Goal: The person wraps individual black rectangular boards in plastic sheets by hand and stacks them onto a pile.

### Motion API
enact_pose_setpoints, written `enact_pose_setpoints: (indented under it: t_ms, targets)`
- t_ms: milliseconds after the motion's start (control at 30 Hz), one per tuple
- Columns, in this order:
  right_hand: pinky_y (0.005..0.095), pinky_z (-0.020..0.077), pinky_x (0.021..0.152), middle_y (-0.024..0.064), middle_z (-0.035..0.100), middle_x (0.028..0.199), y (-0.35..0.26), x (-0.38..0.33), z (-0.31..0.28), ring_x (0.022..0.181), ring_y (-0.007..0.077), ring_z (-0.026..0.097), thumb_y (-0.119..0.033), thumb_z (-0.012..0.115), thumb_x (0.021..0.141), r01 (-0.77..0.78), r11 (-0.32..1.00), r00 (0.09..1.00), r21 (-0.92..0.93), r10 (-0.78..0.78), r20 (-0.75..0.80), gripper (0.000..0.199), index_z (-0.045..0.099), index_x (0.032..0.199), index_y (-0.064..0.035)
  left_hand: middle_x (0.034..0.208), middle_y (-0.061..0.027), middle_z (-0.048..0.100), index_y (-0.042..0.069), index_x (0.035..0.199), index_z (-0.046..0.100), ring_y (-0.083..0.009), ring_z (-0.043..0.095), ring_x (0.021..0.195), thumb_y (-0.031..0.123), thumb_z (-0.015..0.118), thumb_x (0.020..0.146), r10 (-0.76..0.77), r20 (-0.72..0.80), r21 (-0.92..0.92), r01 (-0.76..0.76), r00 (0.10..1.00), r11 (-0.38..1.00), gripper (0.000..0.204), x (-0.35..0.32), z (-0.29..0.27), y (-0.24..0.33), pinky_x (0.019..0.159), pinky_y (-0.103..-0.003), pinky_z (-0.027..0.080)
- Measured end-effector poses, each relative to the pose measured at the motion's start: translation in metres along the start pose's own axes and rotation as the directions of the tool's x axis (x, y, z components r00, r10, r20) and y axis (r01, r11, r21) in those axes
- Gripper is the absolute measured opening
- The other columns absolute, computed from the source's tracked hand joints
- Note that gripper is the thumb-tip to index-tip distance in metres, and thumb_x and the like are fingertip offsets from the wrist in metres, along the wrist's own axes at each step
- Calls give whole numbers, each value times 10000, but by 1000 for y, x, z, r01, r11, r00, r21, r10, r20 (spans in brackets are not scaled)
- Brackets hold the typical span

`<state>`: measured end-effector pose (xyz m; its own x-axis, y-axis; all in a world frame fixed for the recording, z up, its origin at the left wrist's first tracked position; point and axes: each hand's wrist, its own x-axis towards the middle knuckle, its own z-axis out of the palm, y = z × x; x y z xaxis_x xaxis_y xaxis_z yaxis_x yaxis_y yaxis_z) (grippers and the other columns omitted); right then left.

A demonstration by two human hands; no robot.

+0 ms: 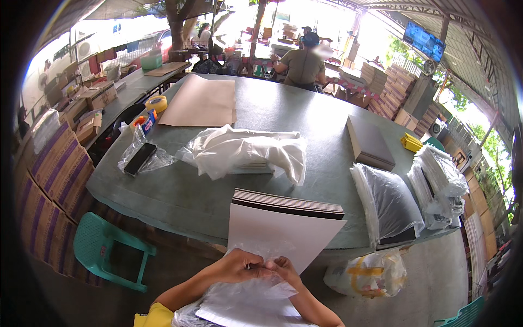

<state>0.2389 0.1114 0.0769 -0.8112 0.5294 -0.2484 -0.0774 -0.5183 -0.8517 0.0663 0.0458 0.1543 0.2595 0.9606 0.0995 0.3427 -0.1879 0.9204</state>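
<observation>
Close together at the table's near edge, my left hand (239, 266) and my right hand (284, 269) pinch the thin clear plastic bag (239, 291). The bag hangs down toward my lap, around or over white sheets (245, 312); which of the two I cannot tell. Just beyond my hands, a stack of boards (272, 229) with a white face and dark, layered edges stands tilted at the edge. A pile of whitish plastic bags (245, 152) lies farther in, draped over a flat stack.
On the green table (201, 193) lie brown paper (201, 101), tape rolls (156, 103), a phone (140, 158), a dark board stack (370, 143) and plastic-wrapped packs (388, 201). A green stool (106, 245) and a taped bag (368, 273) are on the floor. A person (304, 65) sits beyond.
</observation>
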Motion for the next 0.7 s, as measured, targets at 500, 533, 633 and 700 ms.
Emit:
enact_pose_setpoints:
  t_ms: [500,533,633,700]
  targets:
    - [259,367,622,40,546,701,-24,-10,29,670,134,488,-200,550,795,256,910,965,325,-259,-35,158,547,720,-61,750,-2,478,98,854,479,-86,452,655,316,586,743,81,-861,-53,-246,502,968,267,-21,-40,19,603,-209,384]
    - [266,379,641,54,551,742,-27,-12,26,691,137,495,-177,558,786,354,902,935,248,-346,-77,126,550,746,-59,773,-28,508,90,942,472,-155,503,681,379,620,708,411,-520,497,-126,749,858,400,-14,-34,25,634,-271,412]
    - [243,359,707,77,541,897,-66,-24,20,797,126,484,-196,635,722,637,757,734,-144,-653,-186,209,569,835,-34,717,-95,561,47,861,546,-214,557,672,247,643,716,202,141,244,-232,969,942,266,-3,20,-1,612,-321,440]
    - [256,359,752,84,519,979,-90,-43,23,854,135,483,-170,652,701,723,659,605,-210,-749,-270,225,560,849,-27,628,-94,548,29,855,556,-198,545,581,235,605,753,199,182,197,-234,963,952,235,4,21,4,561,-306,439]
